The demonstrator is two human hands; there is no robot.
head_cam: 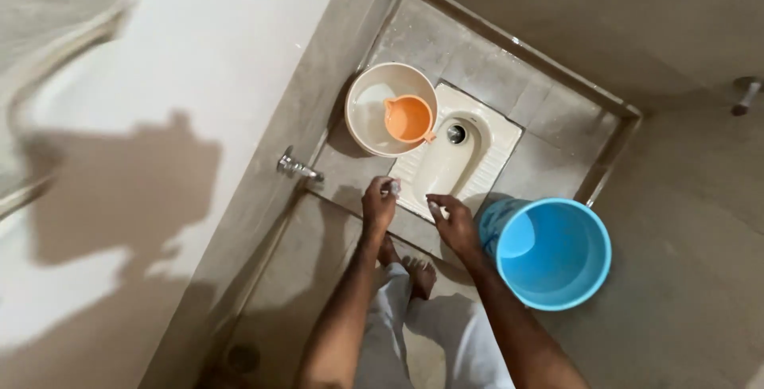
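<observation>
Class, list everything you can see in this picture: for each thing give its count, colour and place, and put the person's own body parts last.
Squat toilet pan: one, cream white, set in the raised tiled floor, centre.
Tub: one, cream, on the floor left of the pan's far end.
Mug: one, orange, inside the tub.
Bucket: one, blue, on the floor right of the pan.
Tap: one, metal, on the left wall.
Wall fitting: one, metal, far right wall.
Small object: one, pale, too small to identify, at the left hand's fingertips.
Left hand: one, over the pan's near edge.
Right hand: one, beside the bucket.
Bare feet: two, on the tiles below the hands.
</observation>
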